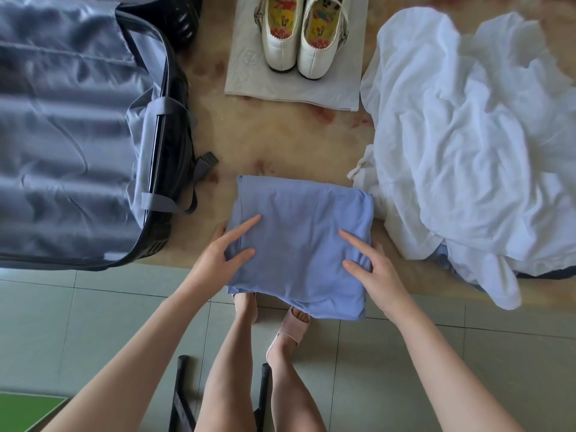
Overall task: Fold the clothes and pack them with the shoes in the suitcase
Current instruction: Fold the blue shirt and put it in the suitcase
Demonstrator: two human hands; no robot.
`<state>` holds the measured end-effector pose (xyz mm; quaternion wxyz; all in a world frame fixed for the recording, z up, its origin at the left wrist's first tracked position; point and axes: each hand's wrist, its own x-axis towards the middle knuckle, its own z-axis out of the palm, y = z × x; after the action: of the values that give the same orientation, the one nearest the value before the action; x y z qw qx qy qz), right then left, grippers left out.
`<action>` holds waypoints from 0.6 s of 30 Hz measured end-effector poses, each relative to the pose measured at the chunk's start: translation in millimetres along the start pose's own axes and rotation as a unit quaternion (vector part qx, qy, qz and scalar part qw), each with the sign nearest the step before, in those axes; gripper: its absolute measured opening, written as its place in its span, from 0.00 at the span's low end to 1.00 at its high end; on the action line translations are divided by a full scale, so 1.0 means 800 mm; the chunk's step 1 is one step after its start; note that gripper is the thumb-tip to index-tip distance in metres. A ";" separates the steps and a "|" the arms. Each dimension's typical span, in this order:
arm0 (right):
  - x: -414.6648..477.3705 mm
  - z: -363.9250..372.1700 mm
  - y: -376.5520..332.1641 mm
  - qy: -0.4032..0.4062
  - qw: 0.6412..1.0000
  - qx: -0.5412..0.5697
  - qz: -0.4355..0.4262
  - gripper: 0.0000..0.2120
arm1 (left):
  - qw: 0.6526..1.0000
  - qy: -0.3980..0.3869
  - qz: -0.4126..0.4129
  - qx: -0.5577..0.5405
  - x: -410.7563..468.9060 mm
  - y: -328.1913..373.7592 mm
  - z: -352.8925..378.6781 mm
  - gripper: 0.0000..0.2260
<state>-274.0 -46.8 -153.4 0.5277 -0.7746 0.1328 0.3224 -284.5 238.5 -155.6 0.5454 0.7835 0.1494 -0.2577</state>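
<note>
A person standing at a marble-patterned table [280, 141] takes hold of a folded blue garment [299, 244] that lies at the near edge and partly overhangs it. The left hand [218, 251] grips the garment's left side and the right hand [375, 269] its right side, each with thumb and forefinger laid straight on top and the other fingers tucked at the edge of the cloth. To the left, just beside the garment, an open suitcase [62, 135] shows its grey-blue satin lining and loose straps. At the far side of the table a pair of white shoes [304, 35] stands on a pale cloth bag [293, 88]. A heap of crumpled white clothes [467, 135] covers the table's right end, nearly touching the blue garment.
</note>
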 end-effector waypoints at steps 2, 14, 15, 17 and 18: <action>0.001 -0.003 -0.002 -0.013 0.999 0.036 0.017 0.26 | 0.999 -0.007 -0.026 -0.042 0.004 -0.001 -0.003 0.24; -0.021 -0.013 -0.042 -0.075 0.993 0.069 0.065 0.35 | 0.990 -0.048 -0.097 -0.088 -0.007 0.030 -0.028 0.28; -0.024 -0.012 -0.050 -0.069 0.994 0.061 0.056 0.36 | 0.991 -0.030 -0.087 -0.094 -0.011 0.038 -0.030 0.28; -0.030 -0.009 -0.072 -0.051 0.998 0.038 0.021 0.37 | 0.991 0.002 -0.071 -0.110 -0.018 0.059 -0.036 0.29; -0.032 -0.007 -0.086 -0.041 0.999 0.024 -0.002 0.37 | 0.992 0.013 -0.058 -0.113 -0.021 0.072 -0.042 0.30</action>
<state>-253.9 -27.2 -85.9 0.5521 -0.7478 0.1169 0.3496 -260.7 249.8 -92.2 0.6126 0.7102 0.2298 -0.2599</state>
